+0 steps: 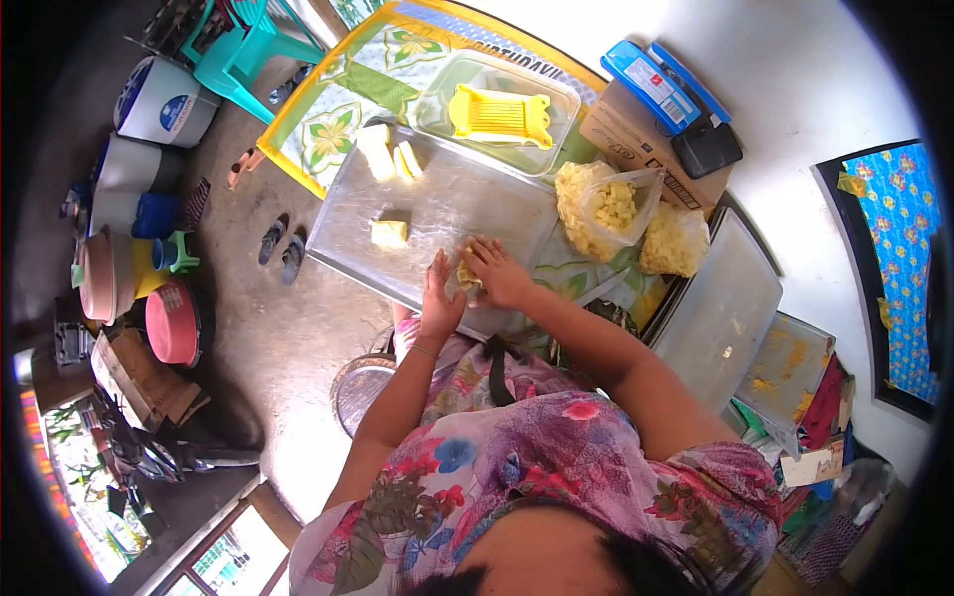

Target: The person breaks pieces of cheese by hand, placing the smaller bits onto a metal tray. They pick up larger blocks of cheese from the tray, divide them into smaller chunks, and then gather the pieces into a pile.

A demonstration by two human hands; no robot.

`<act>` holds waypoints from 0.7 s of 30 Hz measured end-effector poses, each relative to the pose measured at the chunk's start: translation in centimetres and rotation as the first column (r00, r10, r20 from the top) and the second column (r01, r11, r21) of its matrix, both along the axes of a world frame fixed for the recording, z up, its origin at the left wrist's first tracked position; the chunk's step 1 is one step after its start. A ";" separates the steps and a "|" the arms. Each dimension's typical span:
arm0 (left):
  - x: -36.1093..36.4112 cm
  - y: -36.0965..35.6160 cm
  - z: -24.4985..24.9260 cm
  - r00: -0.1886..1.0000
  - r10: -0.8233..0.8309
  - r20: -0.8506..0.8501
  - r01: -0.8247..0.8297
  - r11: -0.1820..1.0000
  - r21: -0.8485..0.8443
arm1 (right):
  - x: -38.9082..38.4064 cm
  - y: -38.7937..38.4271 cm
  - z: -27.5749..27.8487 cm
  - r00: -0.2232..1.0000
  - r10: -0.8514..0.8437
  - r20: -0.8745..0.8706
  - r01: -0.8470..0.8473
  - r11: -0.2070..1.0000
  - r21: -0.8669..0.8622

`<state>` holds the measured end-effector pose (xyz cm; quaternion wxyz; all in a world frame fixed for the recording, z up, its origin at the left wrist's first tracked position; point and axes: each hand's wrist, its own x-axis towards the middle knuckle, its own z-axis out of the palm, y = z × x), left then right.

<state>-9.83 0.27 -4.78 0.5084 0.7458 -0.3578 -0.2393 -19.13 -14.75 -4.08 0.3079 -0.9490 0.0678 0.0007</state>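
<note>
A small yellow dough piece [467, 277] lies on the metal tray [462, 184] near its front edge, partly hidden by my hands. My right hand [494, 272] rests over it with the fingers stretched out flat. Close by on its other side is my left hand [440, 301], fingers extended and pointing away from me. A pale yellow block [390, 233] sits on the tray to the left of my hands. Farther back on the tray are a larger pale block [376, 152] and thin slices [407, 161] beside it.
Behind the tray, a clear plastic tub [429, 111] holds a yellow ridged plastic piece [502, 115]. Bags of yellow pieces [593, 211] [676, 240] stand right, near a cardboard box [621, 129]. More metal trays [714, 308] lean at right. A stool [360, 392] is at lower left.
</note>
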 end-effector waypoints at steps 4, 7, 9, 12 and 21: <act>-0.9 0.8 -0.8 0.935 0.077 -0.347 -0.116 0.989 -0.092 | 0.7 1.5 -2.0 0.989 0.012 0.150 -0.014 1.000 0.010; -1.7 0.5 -1.1 0.917 0.105 -0.386 -0.149 0.985 -0.087 | 1.5 1.7 -2.2 0.996 0.032 0.088 -0.026 0.998 -0.063; -1.8 0.3 -1.1 0.922 0.124 -0.368 -0.156 0.986 -0.060 | 1.4 1.6 -0.9 1.000 0.010 0.004 -0.010 0.996 -0.093; -1.8 0.2 -0.3 0.886 0.159 -0.436 -0.202 0.978 -0.053 | 1.1 1.3 2.2 1.000 -0.013 -0.020 0.011 0.993 -0.116; -0.9 0.9 0.1 0.823 0.216 -0.524 -0.254 0.967 0.000 | 1.6 2.8 0.3 0.993 -0.076 -0.092 0.073 0.997 -0.028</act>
